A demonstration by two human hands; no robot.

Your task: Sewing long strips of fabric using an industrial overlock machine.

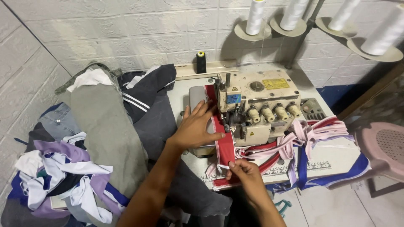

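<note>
Where the red fabric strip (225, 145) with its white edge runs under the presser foot, it lies on the front of the cream overlock sewing machine (256, 107), near the middle of the surface (324, 162). The left hand (197, 126) rests flat and open on the strip and the machine bed, fingers spread, thumb pointing toward the needle. The right hand (246, 174) is closed in a pinch on the strip's lower end at the front edge of the surface. Just right of the strip, a tangle of pink, red, white and blue bands (309, 138) spills off the machine's side and crowds the surface there. Dark grey cloth (158, 122) drapes over the left edge, beside a grey-green garment (107, 130) and a soft heap of purple, white and blue pieces (67, 176). Behind, a black thread spool (201, 62) stands at the back edge, and white thread cones (255, 17) sit on round holders against the pale brick-patterned wall (126, 29). A pink plastic stool (385, 147) stands off to the right.
</note>
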